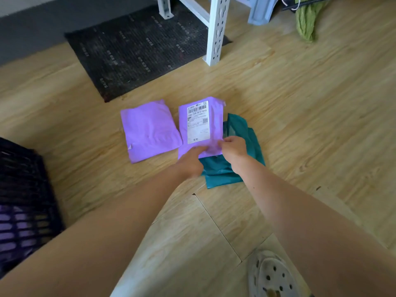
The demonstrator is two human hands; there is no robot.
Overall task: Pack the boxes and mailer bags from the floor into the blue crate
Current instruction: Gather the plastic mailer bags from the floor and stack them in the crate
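Two purple mailers point(150, 129) point(201, 127), one crate point(23, 185)

Wood-look floor point(300, 93): plain purple mailer bag point(150, 129) lies flat, teal mailer bags point(233, 174) just to its right. Dark mat point(137, 54) behind, white rack leg point(216, 39) by mat's right edge. Blue crate point(23, 189) far left.

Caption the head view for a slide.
Left hand and right hand grip the labelled purple mailer overlapping teal mailers; plain purple mailer beside it, blue crate at left.

Parcel storeroom; slotted metal rack upright point(216, 28); labelled mailer bag point(201, 125); plank floor point(300, 103)
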